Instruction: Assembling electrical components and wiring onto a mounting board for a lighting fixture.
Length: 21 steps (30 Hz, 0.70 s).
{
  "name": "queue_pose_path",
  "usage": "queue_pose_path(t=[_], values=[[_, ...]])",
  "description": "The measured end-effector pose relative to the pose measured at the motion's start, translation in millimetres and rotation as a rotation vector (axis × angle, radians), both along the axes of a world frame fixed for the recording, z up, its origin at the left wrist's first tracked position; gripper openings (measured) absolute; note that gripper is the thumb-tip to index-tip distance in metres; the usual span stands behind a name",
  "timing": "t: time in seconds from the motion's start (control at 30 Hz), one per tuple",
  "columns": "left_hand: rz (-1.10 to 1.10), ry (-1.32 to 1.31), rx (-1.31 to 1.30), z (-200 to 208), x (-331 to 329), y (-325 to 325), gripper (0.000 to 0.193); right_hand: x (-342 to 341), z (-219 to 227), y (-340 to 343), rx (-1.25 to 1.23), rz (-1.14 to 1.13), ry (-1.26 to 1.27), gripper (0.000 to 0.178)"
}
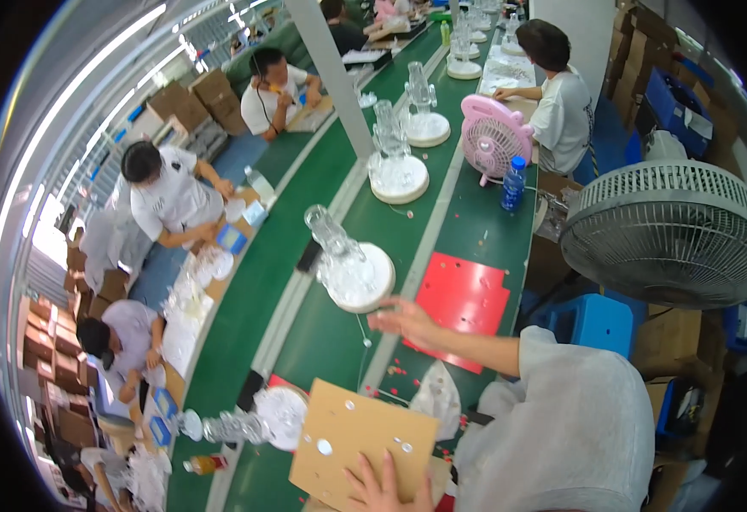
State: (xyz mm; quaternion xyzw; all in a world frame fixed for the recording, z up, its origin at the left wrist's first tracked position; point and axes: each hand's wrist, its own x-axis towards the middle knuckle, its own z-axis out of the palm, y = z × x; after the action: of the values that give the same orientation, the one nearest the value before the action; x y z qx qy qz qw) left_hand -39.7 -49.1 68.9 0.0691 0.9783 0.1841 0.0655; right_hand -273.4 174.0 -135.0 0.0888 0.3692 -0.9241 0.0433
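Note:
My left hand (379, 491) lies flat, fingers spread, on a tan square board (348, 427) with several small pale round spots. My right hand (406, 323) reaches in from a grey sleeve with its fingers stretched out. Its fingertips are close to the rim of a round white base (379, 277), and I cannot tell whether they touch. On that base a clear, glass-like vessel (332, 235) with a tall neck leans to the left. A thin cord with a small pale tag (367, 342) hangs below the base. Beyond the board, a similar clear vessel (235, 427) lies on its side, its white base (284, 416) toward the board.
Similar vessels on white bases (399, 180) line the green conveyor (305, 341). At right are a red sheet (463, 307), pink fan (494, 136), blue bottle (514, 183), large grey fan (663, 230) and blue stool (591, 324). People work along both sides; a post (331, 77) rises at the belt.

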Motion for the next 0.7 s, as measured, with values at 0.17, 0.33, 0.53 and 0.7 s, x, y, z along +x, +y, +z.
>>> queue_pose_path(t=[0.17, 0.33, 0.53, 0.7], values=[[0.126, 0.135, 0.183, -0.7, -2.4, 17.7, 0.074, 2.3, 84.3, 48.5, 0.302, -0.192, 0.308, 0.016], [0.177, 0.236, 0.246, -16.3, -1.8, 15.5, 0.067, 23.6, 203.5, 55.8, 0.425, -0.329, 1.055, 0.015], [0.17, 0.254, 0.217, -14.6, 18.5, 15.6, 0.063, 69.4, 230.0, 17.1, 1.123, 0.262, 1.626, 0.032], [0.153, 0.241, 0.146, -14.4, 29.0, 19.2, 0.064, 90.6, 188.6, 4.1, 1.307, 0.438, 1.602, 0.038]])
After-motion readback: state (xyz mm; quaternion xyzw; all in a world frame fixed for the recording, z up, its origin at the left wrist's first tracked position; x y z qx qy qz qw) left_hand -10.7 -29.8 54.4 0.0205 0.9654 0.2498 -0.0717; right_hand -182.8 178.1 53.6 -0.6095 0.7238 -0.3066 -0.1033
